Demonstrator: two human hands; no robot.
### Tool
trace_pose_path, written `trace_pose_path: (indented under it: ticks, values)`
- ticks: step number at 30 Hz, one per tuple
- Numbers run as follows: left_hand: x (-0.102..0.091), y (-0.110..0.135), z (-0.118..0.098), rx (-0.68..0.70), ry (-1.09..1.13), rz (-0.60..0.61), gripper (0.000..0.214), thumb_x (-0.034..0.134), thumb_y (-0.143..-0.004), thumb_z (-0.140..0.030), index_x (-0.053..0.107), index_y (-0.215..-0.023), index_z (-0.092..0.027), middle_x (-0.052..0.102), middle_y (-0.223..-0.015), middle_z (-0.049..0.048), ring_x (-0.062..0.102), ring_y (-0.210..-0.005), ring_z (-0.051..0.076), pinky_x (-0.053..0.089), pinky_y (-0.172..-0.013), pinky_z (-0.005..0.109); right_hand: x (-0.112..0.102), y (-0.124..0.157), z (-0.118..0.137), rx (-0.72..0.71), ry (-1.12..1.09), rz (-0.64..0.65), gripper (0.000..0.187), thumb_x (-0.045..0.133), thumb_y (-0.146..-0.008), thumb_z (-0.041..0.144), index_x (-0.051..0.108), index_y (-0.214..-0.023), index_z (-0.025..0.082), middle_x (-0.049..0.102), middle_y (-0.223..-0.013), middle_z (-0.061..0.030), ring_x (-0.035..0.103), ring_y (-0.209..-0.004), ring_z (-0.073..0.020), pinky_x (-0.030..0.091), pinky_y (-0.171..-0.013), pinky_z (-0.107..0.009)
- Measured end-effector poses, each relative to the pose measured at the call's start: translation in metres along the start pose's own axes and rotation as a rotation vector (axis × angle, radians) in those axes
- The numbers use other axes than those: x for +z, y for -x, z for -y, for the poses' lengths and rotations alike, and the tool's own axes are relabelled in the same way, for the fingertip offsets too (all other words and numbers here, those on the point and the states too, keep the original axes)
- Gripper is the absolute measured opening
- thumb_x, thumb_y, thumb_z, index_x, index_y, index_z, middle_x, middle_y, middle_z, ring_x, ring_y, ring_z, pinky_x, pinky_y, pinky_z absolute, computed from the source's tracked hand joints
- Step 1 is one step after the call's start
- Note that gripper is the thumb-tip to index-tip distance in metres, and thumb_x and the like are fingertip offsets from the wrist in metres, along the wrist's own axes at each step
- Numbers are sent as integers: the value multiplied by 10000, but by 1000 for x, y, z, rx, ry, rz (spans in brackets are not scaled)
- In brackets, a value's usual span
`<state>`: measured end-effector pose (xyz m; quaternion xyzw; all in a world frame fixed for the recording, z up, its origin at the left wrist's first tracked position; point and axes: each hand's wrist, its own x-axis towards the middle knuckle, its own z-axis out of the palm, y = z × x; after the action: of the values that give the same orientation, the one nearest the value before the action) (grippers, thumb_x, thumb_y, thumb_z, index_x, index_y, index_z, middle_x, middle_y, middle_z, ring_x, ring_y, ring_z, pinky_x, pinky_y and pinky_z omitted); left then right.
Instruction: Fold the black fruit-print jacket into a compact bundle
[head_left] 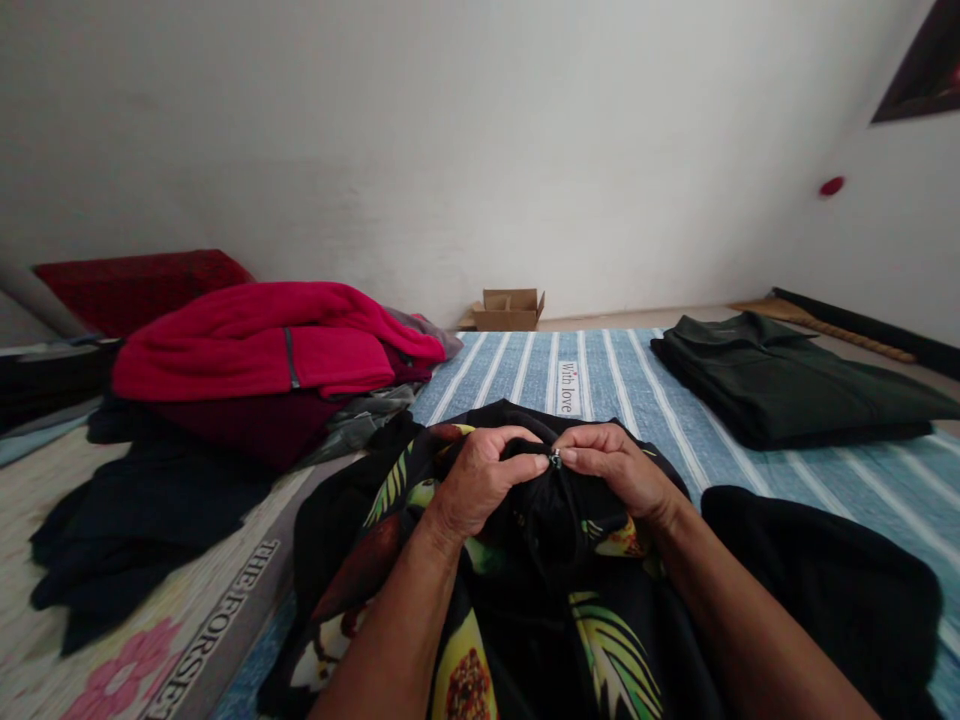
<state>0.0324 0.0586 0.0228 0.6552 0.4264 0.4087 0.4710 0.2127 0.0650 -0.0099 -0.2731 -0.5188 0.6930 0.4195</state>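
A black jacket (525,610) printed with yellow and green leaf and fruit shapes lies bunched in front of me. My left hand (484,475) pinches the black edge of its opening between thumb and forefinger. Close beside it, my right hand (615,462) grips the opposite edge at a small metal zipper piece (555,458). Both thumbs nearly meet at that zipper. Part of the jacket is hidden under my forearms.
A bright pink fleece (225,340) tops a heap of clothes on the left, beside dark navy clothing (150,520). Folded dark green garments (795,385) lie right on the blue striped bedding (607,370). A cardboard box (510,312) stands by the wall.
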Motion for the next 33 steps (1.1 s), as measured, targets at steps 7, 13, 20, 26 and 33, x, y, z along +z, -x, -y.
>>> trace_pose_path:
  ticks: [7, 13, 20, 26, 33]
  values:
    - [11, -2, 6, 41, 62, -75, 119, 661, -667, -253, 657, -734, -153, 618, -649, -15, 541, -592, 118, 412, -587, 224, 1, 2, 9, -83, 99, -21, 169, 664, -742, 294, 668, -699, 131, 458, -541, 46, 346, -487, -44, 239, -449, -180]
    - [10, -1, 6, 27, 97, -37, 134, 674, -662, -265, 651, -738, -157, 612, -640, -17, 541, -585, 120, 412, -579, 223, -2, 3, 10, -26, 106, 24, 202, 677, -733, 335, 662, -701, 137, 512, -550, 36, 397, -471, -56, 293, -457, -196]
    - [12, -3, 6, 43, 4, -170, 111, 671, -673, -263, 668, -737, -172, 576, -644, -41, 499, -580, 95, 394, -546, 190, 0, 2, 13, -190, 240, 3, 337, 663, -766, 329, 611, -1086, 234, 630, -772, 12, 545, -631, -104, 411, -556, -218]
    - [14, -5, 10, -25, 107, -217, 125, 676, -660, -265, 662, -725, -159, 566, -624, -40, 491, -560, 88, 384, -519, 179, 7, -2, 15, -490, 642, -95, 157, 628, -771, 213, 683, -917, 229, 667, -862, -7, 590, -811, -146, 444, -756, -281]
    - [15, -4, 9, -85, 220, -209, 150, 704, -617, -259, 660, -714, -154, 578, -630, -36, 503, -568, 90, 392, -522, 179, 11, -1, 19, -490, 725, -93, 33, 571, -785, 170, 596, -777, 191, 597, -742, 14, 523, -684, -113, 406, -653, -241]
